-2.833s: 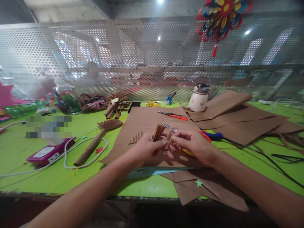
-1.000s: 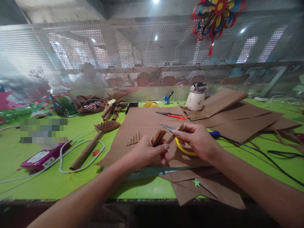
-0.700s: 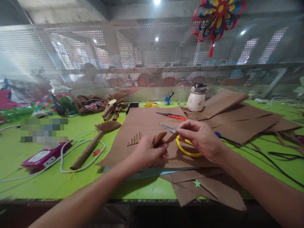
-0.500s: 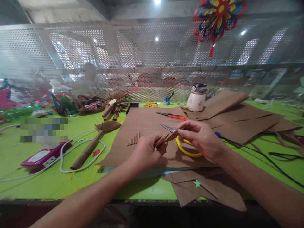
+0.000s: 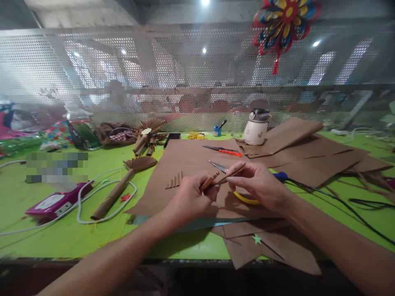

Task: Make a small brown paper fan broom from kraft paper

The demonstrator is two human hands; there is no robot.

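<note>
Between my hands is a narrow pleated piece of brown paper (image 5: 226, 176), folded like an accordion. My left hand (image 5: 197, 191) is closed round its near end, where small ridges show. My right hand (image 5: 257, 183) pinches the other end between thumb and fingers. Under my right hand lie yellow-handled scissors (image 5: 217, 166), blades pointing left, handles partly covered. A small pleated paper scrap (image 5: 174, 181) rests left of my left hand. All this is over a large brown paper sheet (image 5: 191, 154). Farther back on it lies a red-handled craft knife or cutter (image 5: 222, 150).
A paper fan-topped roll (image 5: 115, 193) lies left, near a purple power strip (image 5: 58, 203) and white cable. A cream flask (image 5: 256, 128) stands behind, beside stacked brown paper (image 5: 308, 154). A blue-handled tool with a black cord (image 5: 280, 176) is right. Paper offcuts (image 5: 274, 242) overhang the front edge.
My right hand has lowered slightly and shifted its pinch, so more of the pleated paper's right end shows. My left hand stays nearly in place, still holding it.
</note>
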